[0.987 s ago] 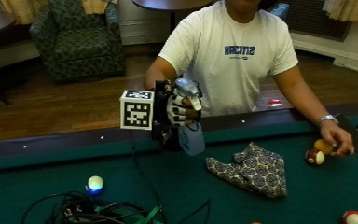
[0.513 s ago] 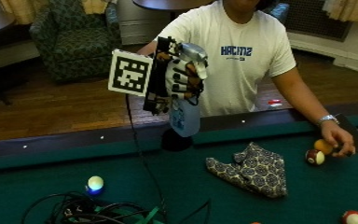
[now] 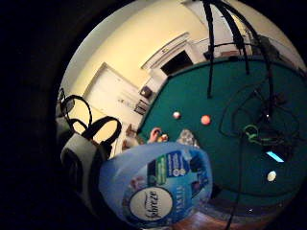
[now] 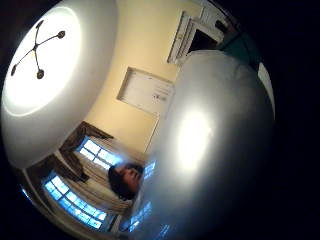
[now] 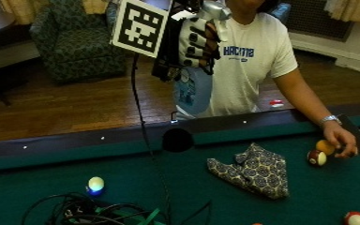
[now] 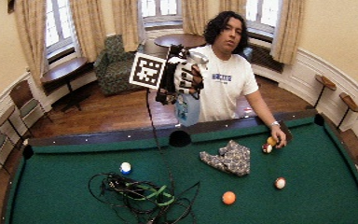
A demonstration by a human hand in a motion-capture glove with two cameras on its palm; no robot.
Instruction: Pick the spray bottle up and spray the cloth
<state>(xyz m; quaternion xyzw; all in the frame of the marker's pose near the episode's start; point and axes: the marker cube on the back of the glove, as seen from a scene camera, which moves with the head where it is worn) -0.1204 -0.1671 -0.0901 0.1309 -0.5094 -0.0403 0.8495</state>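
My gloved right hand [image 5: 195,44] [image 6: 185,77] grips the neck of a pale blue spray bottle [image 5: 192,91] [image 6: 187,108] with a silver head, held high in the air in front of the person's chest. The bottle's Febreze label [image 3: 158,189] fills much of the little finger side palm view; the silver head [image 4: 210,145] fills the thumb side one. A crumpled patterned cloth [image 5: 251,171] [image 6: 229,157] [image 3: 187,138] lies on the green felt of the pool table [image 5: 55,168], below and to the right of the bottle.
The bare left hand [image 5: 339,140] rests on the felt by two balls [image 5: 320,152]. More balls: a white and blue one [image 5: 95,183], a red striped one [image 5: 356,219], an orange one [image 6: 229,198]. Cables [image 6: 141,196] are heaped on the near felt. A side pocket [image 5: 178,139] sits under the bottle.
My right hand has lifted the spray bottle from just above the table rail up to chest and head height. The cloth and balls have not moved.
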